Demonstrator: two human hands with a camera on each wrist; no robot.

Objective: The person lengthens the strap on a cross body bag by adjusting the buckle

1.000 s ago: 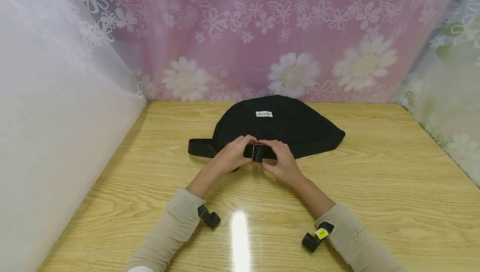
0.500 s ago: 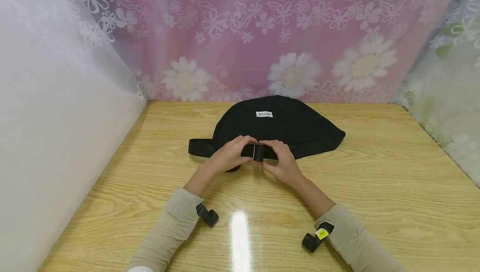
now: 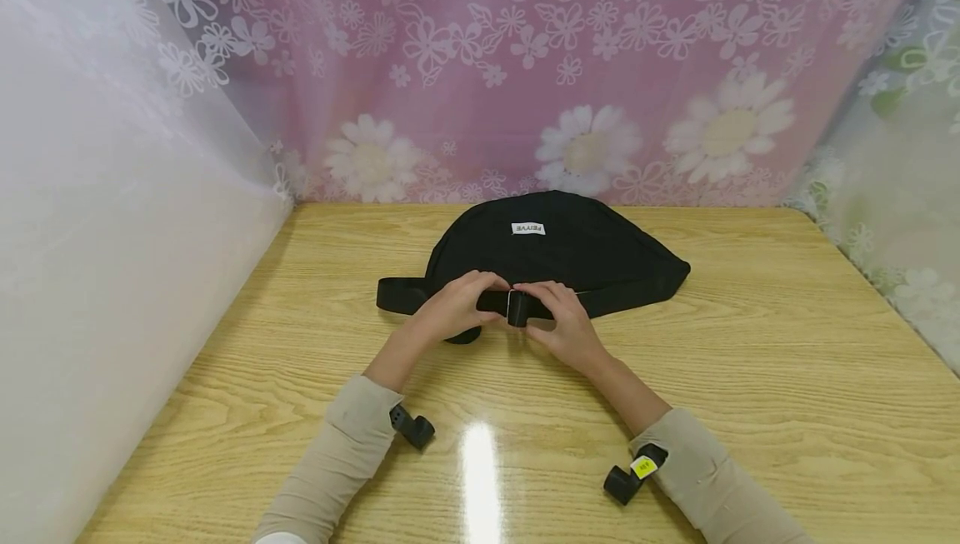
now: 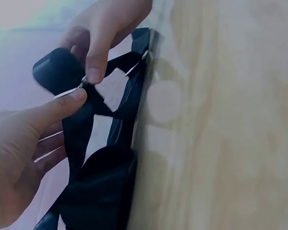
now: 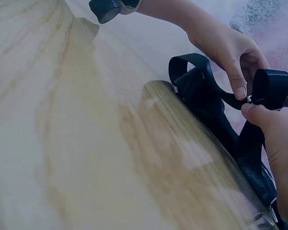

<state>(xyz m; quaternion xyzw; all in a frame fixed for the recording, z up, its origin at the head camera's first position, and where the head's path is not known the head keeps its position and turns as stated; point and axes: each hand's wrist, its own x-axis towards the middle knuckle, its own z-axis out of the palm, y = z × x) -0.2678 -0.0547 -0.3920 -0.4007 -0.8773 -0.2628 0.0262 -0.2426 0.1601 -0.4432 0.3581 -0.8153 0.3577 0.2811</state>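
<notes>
A black sling bag point(image 3: 555, 257) with a small white label lies at the back of the table. Its black strap point(image 3: 493, 301) is raised in front of it and runs through a metal-framed slide buckle point(image 3: 517, 308). My left hand point(image 3: 453, 306) pinches the strap just left of the buckle. Opposite it, my right hand point(image 3: 566, 327) pinches at the buckle, fingers along the upper edge and thumb below. The left wrist view shows both thumbs meeting at the buckle point(image 4: 83, 82), with a strap loop point(image 4: 57, 72) standing out beside it. Part of the bag's lower edge is hidden behind the hands.
The wood-grain table point(image 3: 712, 377) stretches out on both sides and in front. A pink floral curtain point(image 3: 480, 77) hangs right behind the bag, and a pale sheet point(image 3: 135, 219) closes off the left. Another strap loop point(image 3: 401, 295) sticks out left of the bag.
My left hand has shifted slightly left along the strap, baring more of it beside the buckle. The buckle has moved a touch to the right. The bag and right hand stay nearly still.
</notes>
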